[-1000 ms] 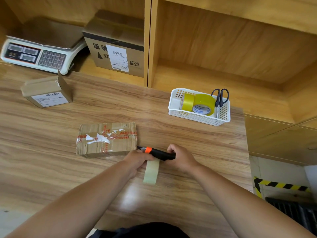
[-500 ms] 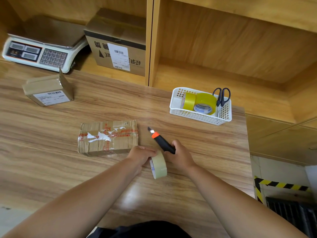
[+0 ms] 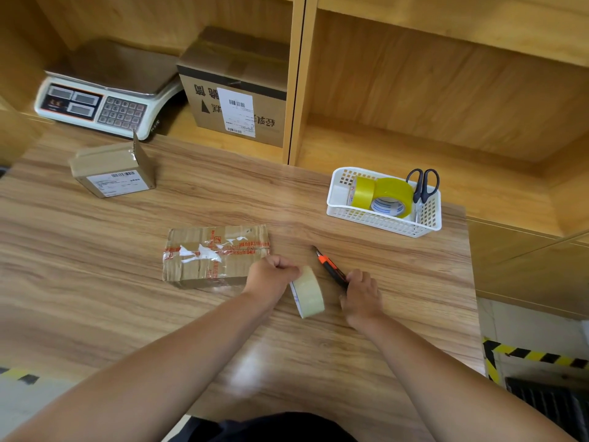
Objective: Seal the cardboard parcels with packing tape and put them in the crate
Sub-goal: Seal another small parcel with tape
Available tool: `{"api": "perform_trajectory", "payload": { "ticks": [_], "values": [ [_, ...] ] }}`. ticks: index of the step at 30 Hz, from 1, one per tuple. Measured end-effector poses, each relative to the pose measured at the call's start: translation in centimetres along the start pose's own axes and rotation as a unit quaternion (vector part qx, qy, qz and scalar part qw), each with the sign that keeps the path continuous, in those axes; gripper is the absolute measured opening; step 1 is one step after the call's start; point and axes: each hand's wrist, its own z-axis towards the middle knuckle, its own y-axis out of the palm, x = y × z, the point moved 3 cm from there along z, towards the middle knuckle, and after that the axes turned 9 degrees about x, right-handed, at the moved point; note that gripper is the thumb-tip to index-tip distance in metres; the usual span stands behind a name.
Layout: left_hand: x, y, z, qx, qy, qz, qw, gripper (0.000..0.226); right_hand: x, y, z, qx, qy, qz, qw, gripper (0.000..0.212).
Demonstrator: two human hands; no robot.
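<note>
Counter (image 3: 95, 282), contents as we log them.

- Taped parcel (image 3: 216, 255): one, lying flat mid-counter with its long axis running left to right. Its right end sits just beside the left hand (image 3: 274, 275), which is the nearer hand. The right hand (image 3: 361, 295) is farther off to the right.
- Clear tape roll (image 3: 307, 293): one, standing on edge between the hands. The left grip curls onto its upper rim.
- Utility knife (image 3: 331, 267): one, lying on the counter with its blade pointing away. The right grip is closed round its rear end.
- Small parcel (image 3: 111, 172): one, at the far left, with one flap standing up. We judge it unsealed.
- Basket (image 3: 382, 218): one, holding two yellow tape rolls (image 3: 393, 196) and one pair of scissors (image 3: 422, 186).
- Shelf: one scale (image 3: 105, 100) and one carton (image 3: 236, 90).
- Crate: none in view.
</note>
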Motion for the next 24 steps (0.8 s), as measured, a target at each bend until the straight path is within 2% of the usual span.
{"api": "perform_trajectory", "payload": {
  "ticks": [3,5,8,10,13,15,19,22,24],
  "values": [
    [0.9,-0.9,0.1,0.015,0.000,-0.038,0.999,0.007,-0.8,-0.6,-0.1,0.019,-0.022,0.024,0.999,0.033],
    [1.4,-1.7,0.3,0.035,-0.009,-0.064,0.997,0.006,-1.9,-1.6,-0.5,0.061,-0.066,0.108,0.990,0.028],
    [2.0,-3.1,0.7,0.072,-0.031,-0.099,0.992,0.007,-4.3,-3.5,-2.2,0.089,-0.097,0.278,0.952,0.031],
    [2.3,-4.0,0.9,0.090,-0.034,-0.123,0.988,0.006,-6.0,-4.1,-3.3,0.099,-0.135,0.319,0.933,0.035],
    [2.5,-5.5,1.2,0.109,-0.043,-0.148,0.982,0.005,-8.5,-4.4,-4.6,0.118,-0.187,0.324,0.920,0.049],
    [2.6,-6.4,1.2,0.112,-0.051,-0.166,0.978,0.007,-10.1,-4.7,-5.0,0.135,-0.195,0.306,0.922,0.050],
    [2.7,-8.1,1.1,0.116,-0.066,-0.195,0.972,0.013,-13.1,-4.9,-5.3,0.136,-0.190,0.273,0.933,0.041],
    [2.4,-9.6,1.5,0.112,-0.074,-0.183,0.974,0.008,-14.6,-4.6,-5.0,0.130,-0.186,0.240,0.944,0.023],
    [2.2,-10.8,1.7,0.110,-0.066,-0.168,0.977,0.007,-15.7,-4.6,-5.0,0.123,-0.206,0.216,0.946,0.020]
  ]
}}
